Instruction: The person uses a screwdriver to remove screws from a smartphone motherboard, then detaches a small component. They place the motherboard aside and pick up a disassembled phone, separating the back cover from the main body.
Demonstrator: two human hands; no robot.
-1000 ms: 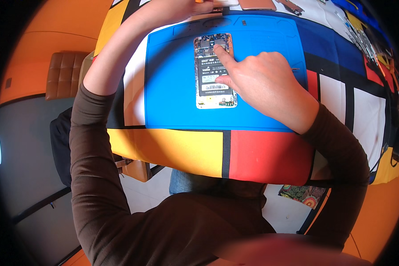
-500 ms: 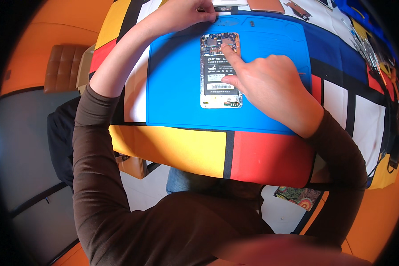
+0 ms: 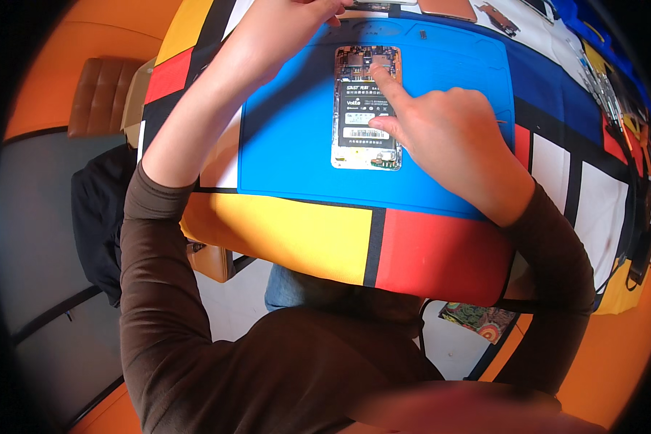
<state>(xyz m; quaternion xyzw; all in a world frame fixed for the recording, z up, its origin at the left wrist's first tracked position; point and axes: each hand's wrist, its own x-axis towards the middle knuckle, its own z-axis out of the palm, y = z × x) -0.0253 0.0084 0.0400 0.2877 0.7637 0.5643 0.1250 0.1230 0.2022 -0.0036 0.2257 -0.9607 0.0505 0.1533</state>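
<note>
The opened phone [image 3: 367,108] lies back-up on the blue mat [image 3: 296,145], pinned by the right hand [image 3: 448,134] with forefinger extended and the rest curled; the left hand [image 3: 286,25] is closed on a flat part at the mat's far edge, so steadying is judged in hand.

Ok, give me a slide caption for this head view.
Right hand presses a forefinger on an opened phone on a blue mat.

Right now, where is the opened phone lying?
In the head view the opened phone lies back-up on the blue mat, toward its upper middle, with the right hand touching its upper part by a fingertip.
</note>
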